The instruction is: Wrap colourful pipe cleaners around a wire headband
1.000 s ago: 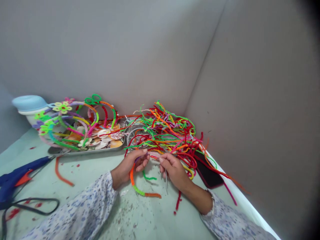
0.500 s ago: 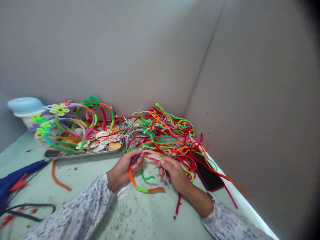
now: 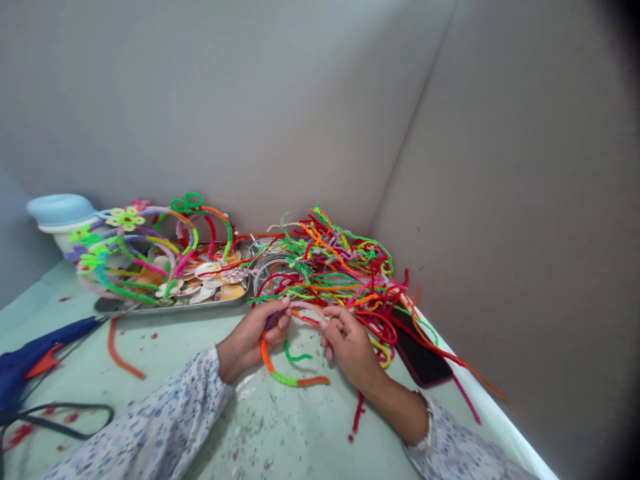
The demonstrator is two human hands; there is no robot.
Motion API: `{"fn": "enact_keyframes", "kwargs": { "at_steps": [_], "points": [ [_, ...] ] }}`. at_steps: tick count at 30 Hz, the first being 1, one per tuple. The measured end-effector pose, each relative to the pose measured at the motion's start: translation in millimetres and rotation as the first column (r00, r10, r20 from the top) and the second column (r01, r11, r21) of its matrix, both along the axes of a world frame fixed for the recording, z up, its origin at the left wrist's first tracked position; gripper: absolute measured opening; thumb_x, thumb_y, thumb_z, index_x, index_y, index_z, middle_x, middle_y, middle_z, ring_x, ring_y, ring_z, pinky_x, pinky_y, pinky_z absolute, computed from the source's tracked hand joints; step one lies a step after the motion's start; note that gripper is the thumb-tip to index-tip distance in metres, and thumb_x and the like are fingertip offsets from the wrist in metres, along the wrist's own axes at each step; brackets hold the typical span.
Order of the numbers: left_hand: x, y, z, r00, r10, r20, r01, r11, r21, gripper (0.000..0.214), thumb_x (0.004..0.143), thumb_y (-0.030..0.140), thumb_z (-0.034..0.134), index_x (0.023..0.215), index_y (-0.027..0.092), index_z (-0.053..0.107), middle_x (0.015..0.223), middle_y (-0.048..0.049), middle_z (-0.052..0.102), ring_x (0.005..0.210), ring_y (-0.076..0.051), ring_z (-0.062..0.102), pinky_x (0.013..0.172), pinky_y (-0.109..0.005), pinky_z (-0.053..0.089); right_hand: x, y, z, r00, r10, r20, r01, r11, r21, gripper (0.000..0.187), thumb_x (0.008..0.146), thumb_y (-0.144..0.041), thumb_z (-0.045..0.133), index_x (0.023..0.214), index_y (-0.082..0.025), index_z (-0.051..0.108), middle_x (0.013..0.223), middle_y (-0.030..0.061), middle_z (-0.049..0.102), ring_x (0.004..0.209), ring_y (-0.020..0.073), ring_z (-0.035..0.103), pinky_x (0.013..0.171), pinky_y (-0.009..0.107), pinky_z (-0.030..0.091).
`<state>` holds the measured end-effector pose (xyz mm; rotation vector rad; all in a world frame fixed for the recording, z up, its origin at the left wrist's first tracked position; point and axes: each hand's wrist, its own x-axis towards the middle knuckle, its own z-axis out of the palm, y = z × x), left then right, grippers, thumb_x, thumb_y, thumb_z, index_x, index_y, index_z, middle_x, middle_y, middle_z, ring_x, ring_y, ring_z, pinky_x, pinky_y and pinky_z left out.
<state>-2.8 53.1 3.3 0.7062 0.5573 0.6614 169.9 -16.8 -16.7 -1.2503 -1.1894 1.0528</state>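
Observation:
Between my hands is a curved headband (image 3: 271,365) wrapped in fuzzy pipe cleaner, with purple, orange and green stretches. My left hand (image 3: 256,331) is closed round its purple part, thumb on top. A pale pink pipe cleaner stretch (image 3: 307,306) spans from the left fingertips to my right hand (image 3: 346,341), whose thumb and fingers pinch its far end. The right fingers hide how that end lies. Below the left hand, the orange-tipped end of the band curves out over the table. A short green pipe cleaner (image 3: 299,358) lies inside the curve.
Behind the hands sprawls a tangled heap of coloured pipe cleaners (image 3: 340,257), beside bare metal hoops (image 3: 265,267). A metal tray (image 3: 175,308) carries shells and finished flower headbands (image 3: 126,219). A blue glue gun (image 3: 45,343) lies left, a phone (image 3: 420,353) right, a blue-lidded container (image 3: 63,217) far left.
The silvery strip that stuck out below my right hand no longer shows. My right fingers have shifted along the pale pink stretch. The view has moved slightly; my left hand keeps its grip.

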Motion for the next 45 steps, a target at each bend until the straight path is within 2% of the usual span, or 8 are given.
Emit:
{"fn": "enact_keyframes", "kwargs": {
  "at_steps": [8,15,20,25,28,31,37,45],
  "points": [
    [2.2,-4.8,-0.7,0.998,0.037,-0.048,-0.032,0.996,0.088,0.026,0.085,0.030,0.052,0.070,0.010,0.058,0.049,0.0026,0.048,0.036,-0.002,0.037,0.036,-0.015,0.026,0.3,-2.1,1.3,0.993,-0.078,0.094,0.079,0.997,-0.003,0.017,0.085,-0.033,0.046,0.090,-0.019,0.054,0.055,-0.0058,0.052,0.038,0.0065,0.043,0.037,0.017,0.034],
    [2.8,-2.7,-3.4,0.990,0.139,-0.029,-0.139,0.990,0.026,0.016,0.079,0.025,0.060,0.086,0.011,0.064,0.064,-0.0019,0.057,0.052,-0.006,0.051,0.047,-0.015,0.040,-1.9,-3.0,3.0,0.995,-0.072,0.066,0.072,0.997,-0.009,0.020,0.087,-0.036,0.044,0.092,-0.019,0.053,0.056,-0.0049,0.055,0.037,0.0069,0.042,0.037,0.017,0.033],
    [6.6,-7.5,-7.2,0.992,0.055,-0.115,-0.023,0.965,0.260,0.030,0.072,0.021,0.069,0.100,0.015,0.063,0.073,-0.0018,0.059,0.052,-0.005,0.048,0.048,-0.016,0.037,-6.3,-5.4,7.8,1.000,0.008,-0.018,-0.009,0.998,-0.062,0.021,0.087,-0.037,0.043,0.094,-0.018,0.049,0.059,-0.0045,0.058,0.035,0.0064,0.043,0.036,0.017,0.033],
    [12.8,-14.3,-9.1,0.962,0.103,-0.254,0.019,0.898,0.439,0.019,0.071,0.027,0.069,0.084,0.013,0.066,0.071,-0.0028,0.060,0.051,-0.007,0.047,0.047,-0.019,0.034,-13.2,-11.6,5.3,0.991,0.132,-0.037,-0.135,0.986,-0.093,0.023,0.086,-0.040,0.045,0.096,-0.019,0.049,0.064,-0.0049,0.058,0.033,0.0061,0.044,0.034,0.018,0.034],
    [15.0,-16.6,-7.0,0.947,0.175,-0.268,-0.027,0.878,0.478,0.016,0.071,0.028,0.069,0.075,0.012,0.066,0.065,-0.0021,0.058,0.048,-0.007,0.044,0.045,-0.019,0.030,-14.7,-12.8,3.1,0.988,0.152,-0.018,-0.153,0.983,-0.104,0.025,0.085,-0.042,0.046,0.094,-0.020,0.049,0.064,-0.0050,0.058,0.034,0.0065,0.046,0.035,0.018,0.035],
    [16.0,-16.8,-6.0,0.948,0.203,-0.246,-0.063,0.875,0.480,0.017,0.072,0.029,0.068,0.075,0.012,0.066,0.060,-0.0002,0.055,0.048,-0.007,0.043,0.045,-0.019,0.030,-14.3,-12.2,3.7,0.987,0.158,0.015,-0.155,0.981,-0.119,0.025,0.084,-0.043,0.049,0.086,-0.019,0.051,0.060,-0.0056,0.055,0.036,0.0065,0.046,0.038,0.018,0.036],
    [15.8,-15.2,-7.6,0.948,0.195,-0.250,-0.087,0.918,0.386,0.022,0.072,0.034,0.068,0.078,0.014,0.061,0.055,0.0030,0.051,0.047,-0.006,0.044,0.045,-0.018,0.030,-12.4,-12.8,9.0,0.984,0.173,0.041,-0.168,0.980,-0.105,0.023,0.083,-0.040,0.051,0.074,-0.018,0.051,0.054,-0.0064,0.050,0.036,0.0058,0.042,0.038,0.018,0.034],
    [14.3,-13.4,-10.0,0.958,0.175,-0.226,-0.088,0.932,0.351,0.027,0.071,0.032,0.069,0.087,0.013,0.059,0.054,0.0033,0.053,0.045,-0.007,0.046,0.045,-0.019,0.034,-10.9,-10.9,9.5,0.968,0.251,0.001,-0.246,0.950,-0.190,0.024,0.084,-0.040,0.049,0.074,-0.018,0.051,0.043,-0.0090,0.045,0.032,0.0062,0.039,0.035,0.017,0.029]
  ]
}}
